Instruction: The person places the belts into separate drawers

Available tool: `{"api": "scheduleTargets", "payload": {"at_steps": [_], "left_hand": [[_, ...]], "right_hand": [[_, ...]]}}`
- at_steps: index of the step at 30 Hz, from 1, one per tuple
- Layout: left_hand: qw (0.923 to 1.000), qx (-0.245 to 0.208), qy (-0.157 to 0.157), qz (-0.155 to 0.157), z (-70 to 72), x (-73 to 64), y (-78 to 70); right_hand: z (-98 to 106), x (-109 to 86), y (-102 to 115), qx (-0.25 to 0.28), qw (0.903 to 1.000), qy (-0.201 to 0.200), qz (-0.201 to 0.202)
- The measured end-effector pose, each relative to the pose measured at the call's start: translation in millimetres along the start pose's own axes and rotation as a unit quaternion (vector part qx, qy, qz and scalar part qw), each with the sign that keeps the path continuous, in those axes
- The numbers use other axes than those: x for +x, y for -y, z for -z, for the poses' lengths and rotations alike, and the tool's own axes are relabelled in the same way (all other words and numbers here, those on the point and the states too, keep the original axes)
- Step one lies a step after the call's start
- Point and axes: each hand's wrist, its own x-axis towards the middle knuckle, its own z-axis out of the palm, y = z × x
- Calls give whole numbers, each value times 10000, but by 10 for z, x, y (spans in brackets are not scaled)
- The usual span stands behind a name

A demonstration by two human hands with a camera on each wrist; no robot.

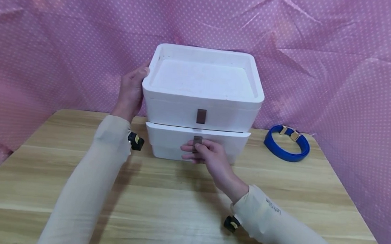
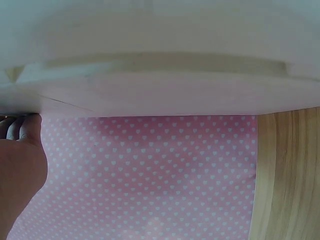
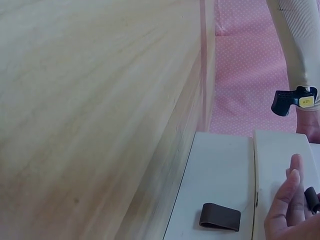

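A white two-drawer storage box (image 1: 205, 75) stands at the back of the table, with a shallow tray-like top. Each drawer front has a brown tab: an upper tab (image 1: 201, 116) and a lower tab (image 3: 220, 217). My left hand (image 1: 132, 91) holds the box's left side, thumb at the top rim. In front of the lower drawer (image 1: 166, 142) is my right hand (image 1: 213, 157). Its thumb overlaps the lower tab in the head view, with the other fingers stretched leftward. The right wrist view shows that tab uncovered, so I cannot tell whether the hand pinches it.
A coiled blue belt (image 1: 286, 155) with a gold-coloured buckle lies on the wooden table (image 1: 175, 219), right of the box. Pink dotted cloth (image 1: 323, 51) hangs close behind the box and along both sides of the table.
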Motion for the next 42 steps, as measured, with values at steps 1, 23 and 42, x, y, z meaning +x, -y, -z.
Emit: {"api": "scheduleTargets", "payload": {"at_steps": [1,23,42], "left_hand": [[10000,-30,-8,-16,1,0,-2],[10000,23,-38,-31,-8,-8,14],[10000,-21,-23,-15,-5,-13,-4]], "right_hand": [[-1,7,0,-1,10000,4,16],[38,109,-8,62,9999,-4,-131],[49,160,-23,78,9998,-8,-160]]}}
